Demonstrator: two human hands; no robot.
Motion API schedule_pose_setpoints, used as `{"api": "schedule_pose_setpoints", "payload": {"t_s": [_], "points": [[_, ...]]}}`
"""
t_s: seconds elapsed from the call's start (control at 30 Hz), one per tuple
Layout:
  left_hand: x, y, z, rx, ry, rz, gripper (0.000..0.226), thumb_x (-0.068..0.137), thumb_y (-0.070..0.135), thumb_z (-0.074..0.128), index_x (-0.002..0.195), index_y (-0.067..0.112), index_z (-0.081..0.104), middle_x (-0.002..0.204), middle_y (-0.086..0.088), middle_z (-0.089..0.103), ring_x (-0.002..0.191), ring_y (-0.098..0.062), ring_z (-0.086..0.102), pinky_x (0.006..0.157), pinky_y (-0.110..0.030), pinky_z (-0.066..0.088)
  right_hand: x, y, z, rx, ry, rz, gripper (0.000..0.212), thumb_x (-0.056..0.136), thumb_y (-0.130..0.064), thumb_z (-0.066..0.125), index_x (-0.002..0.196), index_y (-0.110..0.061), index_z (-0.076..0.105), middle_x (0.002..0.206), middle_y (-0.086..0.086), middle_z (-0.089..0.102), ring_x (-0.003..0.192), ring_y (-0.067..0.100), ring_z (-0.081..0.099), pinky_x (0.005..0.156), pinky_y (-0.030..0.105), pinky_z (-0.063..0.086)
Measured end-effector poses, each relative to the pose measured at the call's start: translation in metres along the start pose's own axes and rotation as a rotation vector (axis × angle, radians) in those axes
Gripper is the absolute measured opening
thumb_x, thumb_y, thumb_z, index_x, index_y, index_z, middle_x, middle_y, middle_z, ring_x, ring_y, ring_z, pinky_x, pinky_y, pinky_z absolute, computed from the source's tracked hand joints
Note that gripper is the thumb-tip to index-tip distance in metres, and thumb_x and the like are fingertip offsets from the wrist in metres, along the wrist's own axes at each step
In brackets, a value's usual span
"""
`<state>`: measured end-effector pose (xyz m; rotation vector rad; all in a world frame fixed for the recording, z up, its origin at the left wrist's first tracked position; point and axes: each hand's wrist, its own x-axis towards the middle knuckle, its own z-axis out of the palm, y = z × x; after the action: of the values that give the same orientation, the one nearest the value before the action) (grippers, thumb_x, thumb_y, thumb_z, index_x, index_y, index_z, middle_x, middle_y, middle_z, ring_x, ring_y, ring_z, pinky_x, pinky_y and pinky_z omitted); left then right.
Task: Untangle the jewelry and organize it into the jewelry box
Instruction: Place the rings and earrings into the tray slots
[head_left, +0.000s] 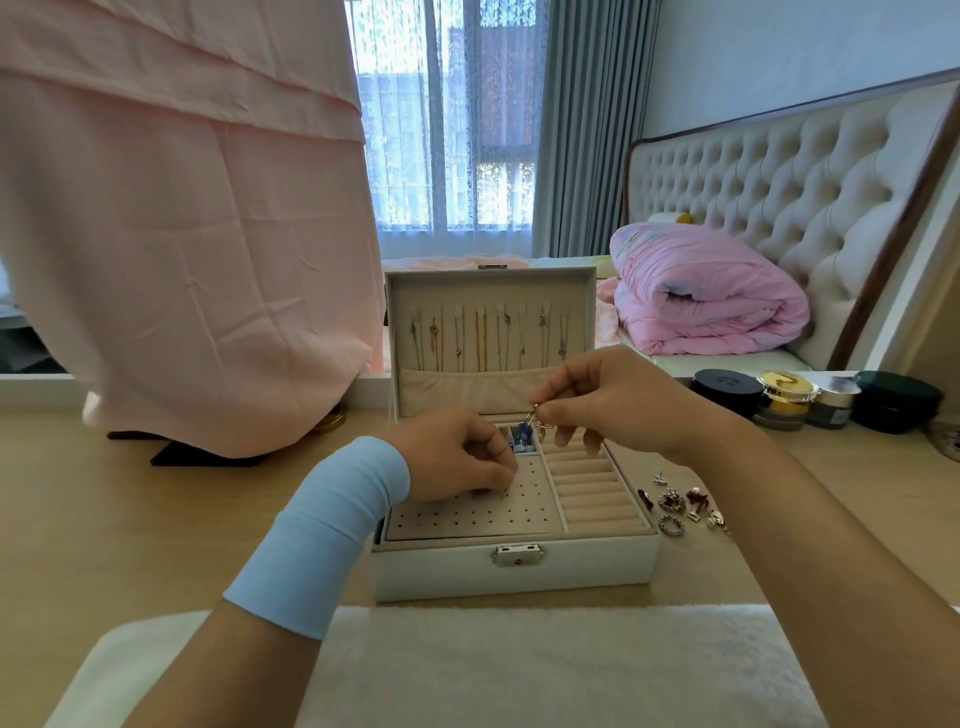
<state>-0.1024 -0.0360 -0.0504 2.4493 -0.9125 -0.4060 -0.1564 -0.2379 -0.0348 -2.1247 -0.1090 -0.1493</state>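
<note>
A white jewelry box (519, 569) stands open on the wooden table. Several necklaces (483, 338) hang inside its raised lid. My left hand (457, 457), with a light blue wrist sleeve, hovers over the perforated earring pad (467, 519), its fingers curled and pinching something small that I cannot make out. My right hand (608, 400) is above the box's ring rolls (592, 488) and pinches a small gold earring (537, 418) that dangles from its fingertips. A small back compartment (519, 441) holds blue pieces.
Several loose earrings and brooches (680, 506) lie on the table right of the box. Cosmetic jars (810, 397) stand at the back right. A pink cloth (182, 234) hangs at the left. A white fluffy mat (519, 670) lies at the near edge.
</note>
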Motion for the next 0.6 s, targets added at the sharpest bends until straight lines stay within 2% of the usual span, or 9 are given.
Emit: {"api": "schedule_pose_setpoints", "payload": {"t_s": [0.07, 0.13, 0.2, 0.27, 0.33, 0.47, 0.53, 0.6], "points": [[-0.002, -0.003, -0.007, -0.031, 0.048, 0.003, 0.012, 0.091, 0.033, 0.064, 0.102, 0.035, 0.071, 0.096, 0.019, 0.067, 0.093, -0.001, 0.060, 0.092, -0.026, 0.048, 0.000, -0.002, 0.007, 0.071, -0.003, 0.006, 0.007, 0.089, -0.003, 0.073, 0.095, -0.005, 0.073, 0.078, 0.010, 0.075, 0.071, 0.018, 0.074, 0.055, 0.026, 0.057], [-0.005, -0.008, -0.014, -0.009, 0.077, -0.003, 0.014, 0.090, 0.033, 0.066, 0.103, 0.035, 0.071, 0.098, 0.018, 0.067, 0.095, -0.004, 0.061, 0.096, -0.031, 0.049, 0.002, -0.005, 0.015, 0.106, 0.001, 0.006, 0.008, 0.090, -0.002, 0.072, 0.097, -0.003, 0.073, 0.083, 0.014, 0.074, 0.074, 0.020, 0.075, 0.057, 0.027, 0.059], [-0.007, -0.008, -0.014, 0.078, 0.027, -0.022, 0.022, 0.087, 0.037, 0.068, 0.109, 0.037, 0.070, 0.102, 0.015, 0.066, 0.096, -0.006, 0.059, 0.091, -0.027, 0.049, 0.007, -0.008, 0.023, 0.121, 0.027, 0.008, 0.008, 0.090, -0.001, 0.070, 0.098, -0.002, 0.072, 0.085, 0.016, 0.074, 0.074, 0.020, 0.075, 0.060, 0.029, 0.061], [-0.005, -0.004, -0.006, 0.202, -0.020, -0.024, 0.027, 0.086, 0.038, 0.069, 0.113, 0.038, 0.070, 0.101, 0.015, 0.065, 0.090, -0.004, 0.056, 0.075, -0.018, 0.044, 0.015, -0.012, 0.029, 0.118, 0.066, 0.010, 0.008, 0.091, 0.000, 0.070, 0.097, -0.003, 0.073, 0.086, 0.018, 0.074, 0.073, 0.020, 0.074, 0.059, 0.030, 0.061], [-0.001, -0.003, 0.000, 0.247, 0.009, -0.010, 0.024, 0.085, 0.036, 0.071, 0.109, 0.036, 0.072, 0.096, 0.017, 0.063, 0.084, -0.002, 0.054, 0.065, -0.014, 0.039, 0.024, -0.016, 0.035, 0.095, 0.081, 0.015, 0.007, 0.090, -0.001, 0.070, 0.095, -0.006, 0.073, 0.083, 0.015, 0.074, 0.070, 0.018, 0.073, 0.057, 0.030, 0.060], [-0.007, -0.011, -0.014, 0.161, 0.082, 0.018, 0.011, 0.086, 0.030, 0.071, 0.095, 0.036, 0.072, 0.090, 0.018, 0.064, 0.086, -0.006, 0.060, 0.079, -0.019, 0.047, 0.043, -0.024, 0.048, -0.063, 0.070, 0.037, 0.007, 0.092, -0.008, 0.070, 0.094, -0.013, 0.074, 0.085, 0.005, 0.073, 0.069, 0.011, 0.072, 0.056, 0.027, 0.059], [-0.017, -0.021, -0.030, 0.044, 0.166, 0.018, 0.006, 0.086, 0.029, 0.071, 0.089, 0.035, 0.072, 0.083, 0.018, 0.065, 0.080, -0.002, 0.060, 0.075, -0.017, 0.046, 0.053, -0.026, 0.053, -0.138, 0.050, 0.060, 0.007, 0.092, -0.011, 0.070, 0.095, -0.016, 0.074, 0.087, 0.004, 0.074, 0.072, 0.012, 0.073, 0.060, 0.028, 0.061], [-0.025, -0.034, -0.044, -0.076, 0.288, 0.034, 0.007, 0.086, 0.028, 0.071, 0.091, 0.031, 0.073, 0.078, 0.014, 0.067, 0.075, -0.002, 0.062, 0.071, -0.016, 0.046, 0.062, -0.027, 0.060, -0.199, 0.017, 0.084, 0.007, 0.093, -0.014, 0.070, 0.095, -0.019, 0.075, 0.087, 0.005, 0.075, 0.070, 0.012, 0.070, 0.059, 0.026, 0.059]]}}
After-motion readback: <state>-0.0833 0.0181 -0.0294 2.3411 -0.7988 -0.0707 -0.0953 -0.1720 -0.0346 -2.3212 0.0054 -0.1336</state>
